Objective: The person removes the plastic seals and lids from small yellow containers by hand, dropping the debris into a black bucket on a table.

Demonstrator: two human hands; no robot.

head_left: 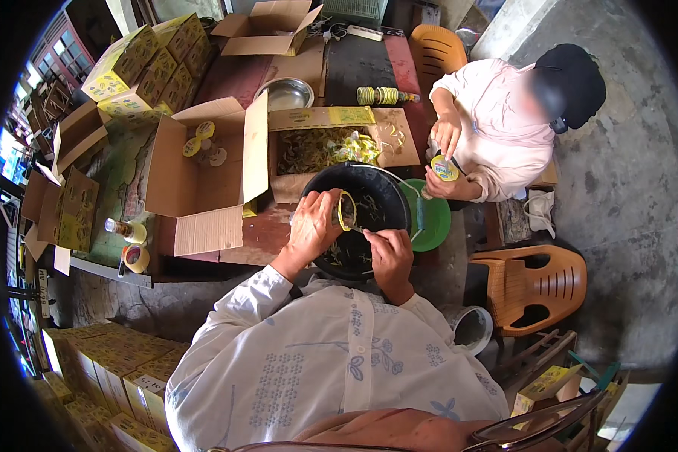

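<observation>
My left hand [314, 226] is closed around the side of a clear plastic cup with a yellow rim [346, 210], tilted so that its mouth faces right. My right hand [391, 260] is closed in a pinch, its fingertips near the cup's lower rim; what they pinch is too small to make out. Both hands are over a black bucket [388, 197] with thin yellowish strips inside. A green bucket [435, 226] stands against its right side. Beyond the black bucket, an open carton [395, 135] holds a heap of yellow-green scraps.
At right, a co-worker [497, 135] holds a yellow-lidded cup [444, 169]. An open carton [196, 173] at left contains several cups. Behind are a metal bowl [288, 94] and a stack of cups [384, 96]. Orange chair [539, 286] stands right; yellow cartons [113, 361] fill the lower left.
</observation>
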